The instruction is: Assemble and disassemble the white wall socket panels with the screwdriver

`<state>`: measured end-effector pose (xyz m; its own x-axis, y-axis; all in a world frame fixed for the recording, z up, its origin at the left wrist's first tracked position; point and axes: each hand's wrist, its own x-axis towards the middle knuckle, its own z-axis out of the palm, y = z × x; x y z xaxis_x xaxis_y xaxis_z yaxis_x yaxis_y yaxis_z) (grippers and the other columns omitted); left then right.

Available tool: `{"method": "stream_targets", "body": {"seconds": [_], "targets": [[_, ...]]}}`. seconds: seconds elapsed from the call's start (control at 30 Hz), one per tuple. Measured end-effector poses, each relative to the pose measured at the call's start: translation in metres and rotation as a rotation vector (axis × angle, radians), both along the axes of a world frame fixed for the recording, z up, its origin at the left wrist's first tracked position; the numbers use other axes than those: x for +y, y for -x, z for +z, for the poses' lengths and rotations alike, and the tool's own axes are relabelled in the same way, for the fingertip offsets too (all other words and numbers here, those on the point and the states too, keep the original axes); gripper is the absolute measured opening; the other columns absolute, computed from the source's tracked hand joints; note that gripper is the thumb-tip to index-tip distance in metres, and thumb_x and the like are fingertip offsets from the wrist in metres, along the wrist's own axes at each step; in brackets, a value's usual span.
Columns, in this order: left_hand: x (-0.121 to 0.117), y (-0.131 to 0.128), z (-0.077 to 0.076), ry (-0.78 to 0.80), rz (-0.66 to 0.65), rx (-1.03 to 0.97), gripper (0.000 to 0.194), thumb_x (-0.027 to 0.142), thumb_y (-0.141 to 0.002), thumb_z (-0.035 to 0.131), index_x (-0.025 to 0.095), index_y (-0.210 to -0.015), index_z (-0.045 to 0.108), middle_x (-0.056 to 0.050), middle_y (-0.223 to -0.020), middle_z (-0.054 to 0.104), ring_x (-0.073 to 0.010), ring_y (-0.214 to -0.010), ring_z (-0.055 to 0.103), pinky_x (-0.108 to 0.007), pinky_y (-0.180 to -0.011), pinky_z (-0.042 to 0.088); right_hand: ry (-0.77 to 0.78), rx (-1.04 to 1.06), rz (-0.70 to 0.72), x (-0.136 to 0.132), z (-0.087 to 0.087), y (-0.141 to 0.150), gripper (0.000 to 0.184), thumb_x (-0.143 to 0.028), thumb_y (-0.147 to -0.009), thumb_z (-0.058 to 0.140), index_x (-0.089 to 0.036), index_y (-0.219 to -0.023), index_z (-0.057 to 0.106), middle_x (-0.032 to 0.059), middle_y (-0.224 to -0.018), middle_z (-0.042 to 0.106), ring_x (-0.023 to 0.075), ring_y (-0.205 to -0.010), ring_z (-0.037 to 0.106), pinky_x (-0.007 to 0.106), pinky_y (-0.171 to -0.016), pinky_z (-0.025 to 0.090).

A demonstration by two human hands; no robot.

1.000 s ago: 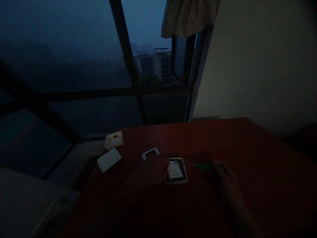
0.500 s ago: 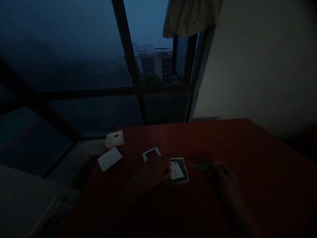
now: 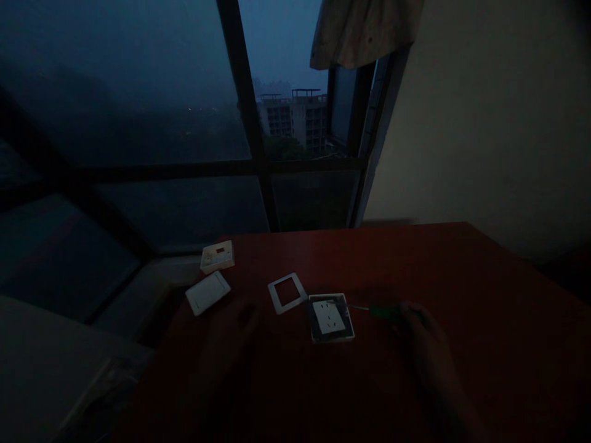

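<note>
Your right grip [image 3: 419, 324] is wrapped around the green handle of a screwdriver [image 3: 384, 312], its shaft pointing left at the right wall of the white socket box [image 3: 333, 339]. Whether the tip touches that wall or stops just short is too dim to tell. Your left grip [image 3: 233, 330] is blurred, down on the left side, apart from the box; you cannot tell from here whether its fingers hold anything.

The box sits upright on the red bench [image 3: 392, 261], between your two hands, with the socket panel [image 3: 329, 317] lying in it, slots up. With no hand on the box, a push from the driver would probably slide it, so brace its left side first. Line the shaft up with whatever you drive, press lightly and turn from the wrist, since a slip could mark the panel. In light this poor, check the tip's seat by feel.

The square white frame [image 3: 276, 298] lies just beyond the box's left corner, close enough to get nudged. Farther left lie a white plate [image 3: 208, 293] and, behind it, a cream box [image 3: 219, 267].
</note>
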<state>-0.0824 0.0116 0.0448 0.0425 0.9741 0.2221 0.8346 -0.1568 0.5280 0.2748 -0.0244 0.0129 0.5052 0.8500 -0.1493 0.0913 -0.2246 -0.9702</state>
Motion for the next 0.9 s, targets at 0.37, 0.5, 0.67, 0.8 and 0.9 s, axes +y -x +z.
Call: {"method": "stream_targets", "body": {"seconds": [0.37,0.5,0.67,0.8,0.9], "targets": [[-0.033,0.075,-0.031,0.022,0.181,0.102,0.024,0.039,-0.079,0.047,0.025,-0.09,0.064,-0.003,-0.099,0.07,-0.0248,-0.09,0.066,-0.038,-0.082,0.053,0.018,0.041,-0.046,0.0,0.01,0.002,0.031,-0.05,-0.068,0.062,-0.021,-0.08,0.064,0.0026,-0.076,0.063,0.021,-0.07,0.058,0.03,-0.06,0.047],[-0.032,0.068,-0.029,-0.039,0.102,0.099,0.022,0.037,-0.08,0.047,0.024,-0.089,0.063,-0.004,-0.101,0.068,-0.0253,-0.095,0.063,-0.039,-0.086,0.051,-0.074,0.054,-0.014,-0.003,0.0,-0.006,0.028,-0.04,-0.054,0.074,-0.023,-0.076,0.066,0.0038,-0.085,0.065,0.0255,-0.081,0.059,0.033,-0.066,0.049],[-0.035,0.055,-0.024,-0.091,0.121,0.088,0.021,0.036,-0.083,0.045,0.024,-0.092,0.06,-0.005,-0.103,0.064,-0.0244,-0.099,0.06,-0.039,-0.09,0.048,-0.047,0.334,0.117,-0.005,-0.007,-0.004,0.036,-0.045,-0.064,0.065,-0.024,-0.093,0.065,0.0063,-0.097,0.068,0.0245,-0.078,0.062,0.037,-0.067,0.049],[-0.038,0.024,-0.018,-0.097,0.086,0.052,0.022,0.033,-0.086,0.043,0.023,-0.097,0.059,-0.006,-0.108,0.061,-0.0247,-0.104,0.057,-0.04,-0.092,0.047,0.02,0.582,0.241,-0.003,-0.005,0.005,0.041,-0.043,-0.067,0.062,-0.022,-0.103,0.061,0.0076,-0.089,0.071,0.0205,-0.063,0.061,0.033,-0.057,0.046],[-0.038,-0.009,-0.013,-0.06,-0.028,0.023,0.022,0.029,-0.087,0.043,0.024,-0.102,0.059,-0.006,-0.113,0.059,-0.0234,-0.105,0.057,-0.041,-0.093,0.047,0.002,0.523,0.247,-0.002,-0.006,0.009,0.04,-0.042,-0.068,0.06,-0.021,-0.101,0.061,0.0071,-0.079,0.07,0.0197,-0.057,0.058,0.031,-0.052,0.043]]}}
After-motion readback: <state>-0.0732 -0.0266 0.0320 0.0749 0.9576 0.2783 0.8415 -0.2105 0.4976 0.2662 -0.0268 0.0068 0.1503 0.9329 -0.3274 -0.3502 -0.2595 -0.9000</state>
